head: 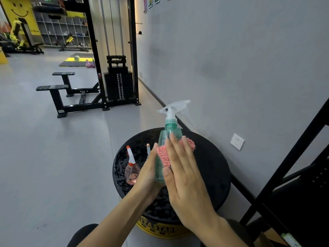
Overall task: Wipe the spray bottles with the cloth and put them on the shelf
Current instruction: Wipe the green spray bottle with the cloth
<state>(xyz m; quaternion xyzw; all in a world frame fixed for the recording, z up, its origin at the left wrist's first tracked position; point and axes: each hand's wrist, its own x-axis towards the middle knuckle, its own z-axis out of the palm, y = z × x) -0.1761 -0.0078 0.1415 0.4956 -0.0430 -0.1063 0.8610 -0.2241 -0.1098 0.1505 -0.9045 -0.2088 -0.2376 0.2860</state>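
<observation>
Green translucent plastic spray bottle with a clear trigger head [168, 139] is held upright above the round black stool top [210, 164], clear of its surface. The left hand [148, 175] is closed around the bottle's lower body from the left side. The right hand [185, 175] lies with fingers extended and flat, pressing the pink chenille cloth [164, 155] against the bottle's near face; the cloth sits between palm and bottle, with one corner showing past the fingertips on the right.

Step in hand: wiping of the first bottle, judged to be partway, since the cloth covers only the mid-body.

Two further items stand on the stool top, left of the hands: a pink translucent spray bottle with a red-and-white nozzle [132, 171] and a slim sprayer with a pale orange tip [148, 148], largely hidden by the left hand. Both appear unwiped.

Next move calls for turning the bottle in the left hand so the cloth reaches the far face and neck, then transfer to the black metal shelf frame [284, 168] at right.
</observation>
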